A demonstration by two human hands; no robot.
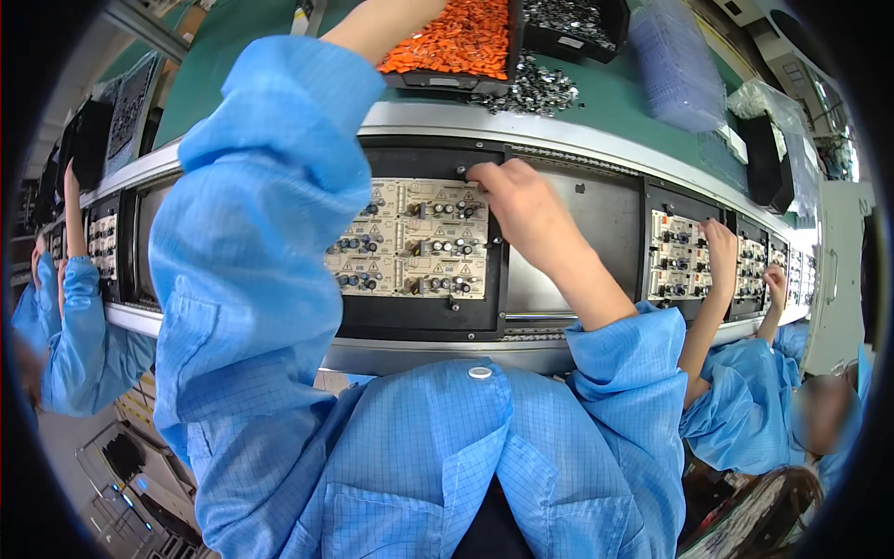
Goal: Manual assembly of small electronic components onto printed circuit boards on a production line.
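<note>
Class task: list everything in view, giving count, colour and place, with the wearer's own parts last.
Board panels: several, cream, along the line; one before the wearer
Frames: several, black, around the panels
Table: one, green, beyond the line
Orange pieces: many, orange, in a black bin
Silver pieces: many, silver, in another bin and heaped beside it
Bins: at least three, black, on the table
Plastic stack: one, clear, right of the silver pieces
Co-workers: at least two, blue smocks, left and right
Smock: one, blue, on the wearer
Left hand: one, bare, top edge, mostly cut off
Right hand: one, bare, at the near panel's upper right corner
</note>
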